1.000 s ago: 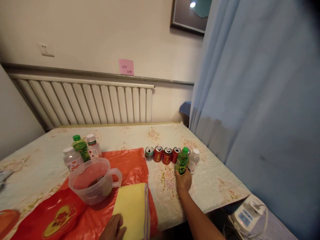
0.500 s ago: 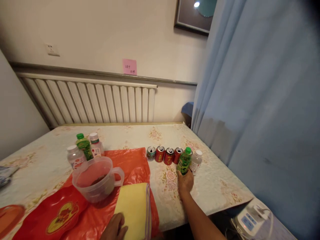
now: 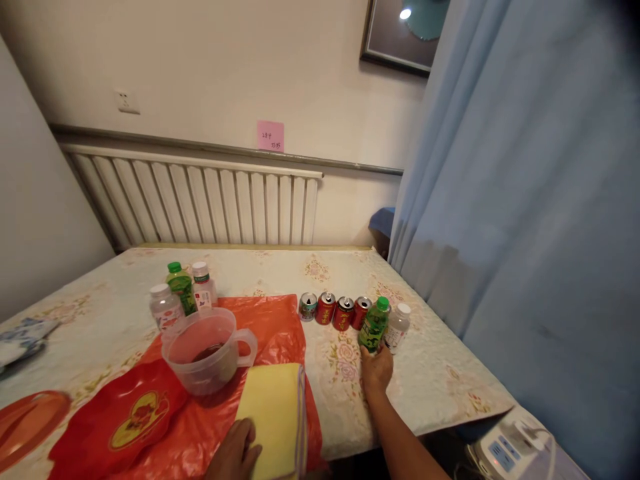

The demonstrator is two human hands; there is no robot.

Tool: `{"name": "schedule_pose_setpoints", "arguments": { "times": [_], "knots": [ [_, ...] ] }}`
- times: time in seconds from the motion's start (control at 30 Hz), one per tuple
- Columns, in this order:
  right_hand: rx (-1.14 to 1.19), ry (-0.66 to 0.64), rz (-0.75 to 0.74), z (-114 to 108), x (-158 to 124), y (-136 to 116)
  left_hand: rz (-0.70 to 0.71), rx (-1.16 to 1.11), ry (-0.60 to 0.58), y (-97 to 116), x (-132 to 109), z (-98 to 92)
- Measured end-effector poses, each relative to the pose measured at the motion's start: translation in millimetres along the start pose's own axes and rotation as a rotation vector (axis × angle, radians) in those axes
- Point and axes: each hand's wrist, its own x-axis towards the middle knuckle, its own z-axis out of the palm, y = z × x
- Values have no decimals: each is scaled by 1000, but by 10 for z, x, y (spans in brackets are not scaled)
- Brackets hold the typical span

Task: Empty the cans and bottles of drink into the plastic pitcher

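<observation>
Holds green bottle (image 3: 374,327) by its base in right hand (image 3: 377,370) grip, upright on tabletop (image 3: 440,373), beyond the fingertips, between cans (image 3: 344,313) and clear bottle (image 3: 399,328). Rests left hand (image 3: 235,457) released on yellow cloth (image 3: 273,413). Counted: four cans, two green bottles, three clear bottles, one jug (image 3: 210,350).

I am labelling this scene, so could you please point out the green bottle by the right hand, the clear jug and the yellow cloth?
green bottle (image 3: 373,330), head view, on its label.
clear jug (image 3: 203,375), head view, on its front wall.
yellow cloth (image 3: 273,410), head view, on the middle of its top.
</observation>
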Motion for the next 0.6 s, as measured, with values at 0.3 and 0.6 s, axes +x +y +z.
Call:
{"name": "schedule_pose_setpoints", "arguments": {
  "times": [0.3, 0.6],
  "knots": [
    [-188, -98, 11, -193, -254, -10, -45, -82, 1, 92, -84, -56],
    [-221, -313, -61, -356, -572, -42, -85, -340, -31, -7, -123, -111]
  ]
}}
